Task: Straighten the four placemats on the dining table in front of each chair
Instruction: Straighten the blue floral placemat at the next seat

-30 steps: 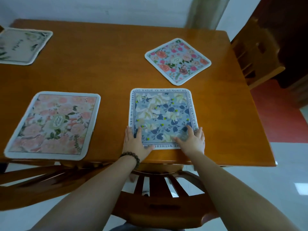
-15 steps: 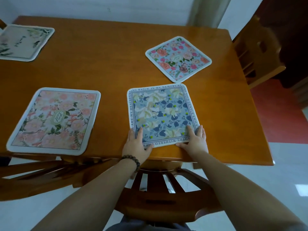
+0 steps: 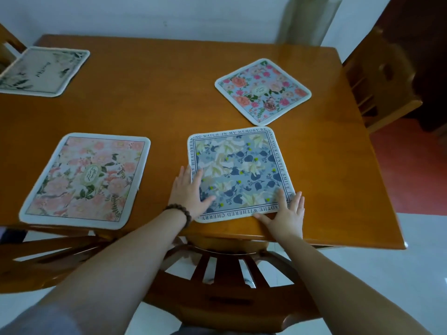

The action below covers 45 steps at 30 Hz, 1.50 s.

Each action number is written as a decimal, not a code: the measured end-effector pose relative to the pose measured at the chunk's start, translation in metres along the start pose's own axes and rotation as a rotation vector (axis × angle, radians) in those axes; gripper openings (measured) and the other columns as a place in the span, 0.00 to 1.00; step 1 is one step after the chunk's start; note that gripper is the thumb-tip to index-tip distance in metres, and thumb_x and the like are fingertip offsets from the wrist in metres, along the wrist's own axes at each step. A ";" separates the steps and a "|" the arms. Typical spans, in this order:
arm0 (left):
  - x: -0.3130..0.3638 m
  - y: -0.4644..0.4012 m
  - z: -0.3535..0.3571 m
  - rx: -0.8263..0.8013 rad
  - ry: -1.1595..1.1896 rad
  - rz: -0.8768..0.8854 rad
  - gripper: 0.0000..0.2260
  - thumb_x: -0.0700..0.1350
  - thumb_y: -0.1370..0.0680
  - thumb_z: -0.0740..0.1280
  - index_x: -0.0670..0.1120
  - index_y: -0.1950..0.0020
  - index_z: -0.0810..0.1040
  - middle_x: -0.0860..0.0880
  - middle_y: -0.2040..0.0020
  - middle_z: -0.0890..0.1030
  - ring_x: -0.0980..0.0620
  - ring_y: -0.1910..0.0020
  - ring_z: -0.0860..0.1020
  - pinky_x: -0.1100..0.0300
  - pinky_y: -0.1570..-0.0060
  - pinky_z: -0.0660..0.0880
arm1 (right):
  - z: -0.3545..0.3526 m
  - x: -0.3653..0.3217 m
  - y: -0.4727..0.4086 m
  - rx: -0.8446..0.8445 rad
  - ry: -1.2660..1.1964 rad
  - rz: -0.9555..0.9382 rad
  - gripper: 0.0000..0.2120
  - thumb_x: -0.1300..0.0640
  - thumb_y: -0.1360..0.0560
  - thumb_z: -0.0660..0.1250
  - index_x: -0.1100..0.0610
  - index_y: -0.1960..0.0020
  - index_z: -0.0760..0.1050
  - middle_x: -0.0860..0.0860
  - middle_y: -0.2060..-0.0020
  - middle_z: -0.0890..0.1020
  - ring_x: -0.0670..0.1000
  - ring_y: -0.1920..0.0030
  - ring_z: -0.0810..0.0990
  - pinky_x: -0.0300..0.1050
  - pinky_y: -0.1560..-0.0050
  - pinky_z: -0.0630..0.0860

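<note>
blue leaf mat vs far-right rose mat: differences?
The blue leaf mat lies nearly square to the table edge; the rose mat sits turned like a diamond. Left hand and right hand press the blue mat; the rose mat is untouched. Only the blue mat has border lettering. Both lie flat, with rounded corners.

bead bracelet (image 3: 180, 212) (dark), white wall (image 3: 169, 18)

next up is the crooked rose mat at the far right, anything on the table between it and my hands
Nothing visible. Only bare table lies between the rose mat and the blue mat under both hands.
</note>
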<state>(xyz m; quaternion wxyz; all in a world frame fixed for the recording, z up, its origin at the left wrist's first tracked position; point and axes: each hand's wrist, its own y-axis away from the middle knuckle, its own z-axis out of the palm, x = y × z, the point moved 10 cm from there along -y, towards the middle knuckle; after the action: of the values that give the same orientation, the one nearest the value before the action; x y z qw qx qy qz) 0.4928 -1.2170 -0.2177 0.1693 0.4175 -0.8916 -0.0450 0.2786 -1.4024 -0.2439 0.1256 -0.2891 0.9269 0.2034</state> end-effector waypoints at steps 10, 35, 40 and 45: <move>0.006 -0.130 -0.012 -0.081 -0.102 0.027 0.45 0.72 0.30 0.60 0.53 0.22 0.45 0.44 0.21 0.43 0.43 0.23 0.42 0.43 0.27 0.47 | 0.023 -0.004 0.003 0.035 0.017 0.030 0.52 0.22 0.39 0.53 0.45 0.23 0.40 0.61 0.25 0.36 0.60 0.27 0.31 0.56 0.29 0.35; -0.043 -0.052 0.013 -0.168 0.036 -0.155 0.43 0.72 0.29 0.59 0.52 0.22 0.52 0.49 0.21 0.50 0.46 0.23 0.50 0.48 0.26 0.52 | -0.005 0.023 0.006 0.062 -0.206 0.062 0.31 0.53 0.22 0.63 0.51 0.24 0.53 0.55 0.23 0.50 0.54 0.24 0.44 0.55 0.25 0.47; -0.027 0.004 0.022 -0.217 0.052 -0.175 0.38 0.71 0.28 0.60 0.54 0.23 0.57 0.48 0.22 0.53 0.43 0.25 0.53 0.45 0.29 0.59 | -0.016 0.008 -0.015 0.037 -0.237 -0.072 0.20 0.56 0.19 0.52 0.55 0.27 0.60 0.54 0.24 0.55 0.55 0.24 0.46 0.54 0.25 0.45; -0.007 0.045 0.027 -0.316 0.119 -0.094 0.36 0.68 0.28 0.63 0.52 0.26 0.62 0.45 0.27 0.65 0.40 0.31 0.62 0.45 0.35 0.67 | -0.017 -0.001 -0.057 -0.073 -0.113 -0.073 0.22 0.52 0.19 0.54 0.54 0.27 0.59 0.60 0.24 0.48 0.59 0.24 0.44 0.55 0.25 0.46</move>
<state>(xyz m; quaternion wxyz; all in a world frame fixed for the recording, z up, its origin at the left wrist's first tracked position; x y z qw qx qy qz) 0.4550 -1.1845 -0.2348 0.2829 0.4289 -0.8413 -0.1678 0.3104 -1.4522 -0.2458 0.1744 -0.3150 0.8992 0.2485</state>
